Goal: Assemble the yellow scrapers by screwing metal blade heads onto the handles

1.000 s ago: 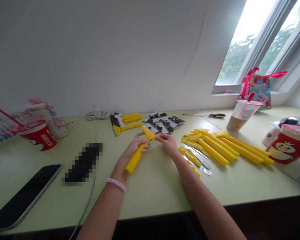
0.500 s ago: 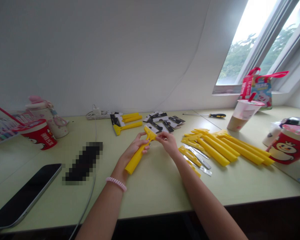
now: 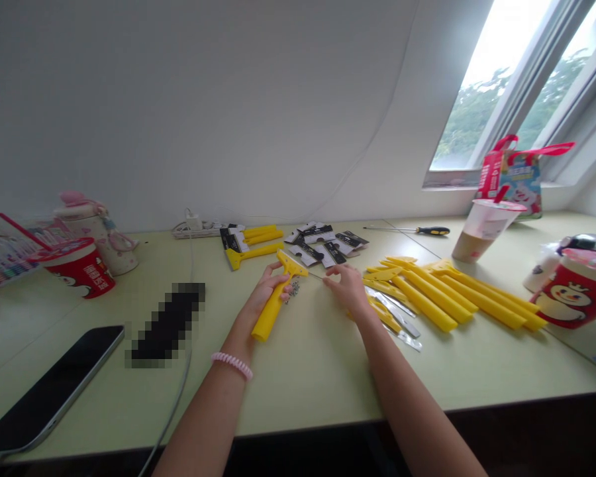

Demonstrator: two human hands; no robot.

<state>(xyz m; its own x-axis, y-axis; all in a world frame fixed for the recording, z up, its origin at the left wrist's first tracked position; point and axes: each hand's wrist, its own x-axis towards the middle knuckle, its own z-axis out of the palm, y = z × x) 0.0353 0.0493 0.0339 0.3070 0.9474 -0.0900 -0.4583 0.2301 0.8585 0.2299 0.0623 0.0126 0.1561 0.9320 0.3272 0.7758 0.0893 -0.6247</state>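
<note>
My left hand is wrapped round the handle of a yellow scraper, whose wide head points away from me. To its right, my right hand has its fingertips pinched together, apart from the scraper head; a thin piece seems to stick out from them, too small to make out. Small metal screws lie in a little pile between the two hands. Beside my right hand are yellow blade holders and clear-wrapped blades, with several yellow scraper handles further right.
Black-and-white cards and finished-looking yellow scrapers lie near the wall. A screwdriver and a drink cup stand or lie at the back right. Left are a phone, a red cup and a cable.
My right hand has drawn back to the right, off the scraper head. My left hand and the scraper have shifted slightly, and the screw pile now shows.
</note>
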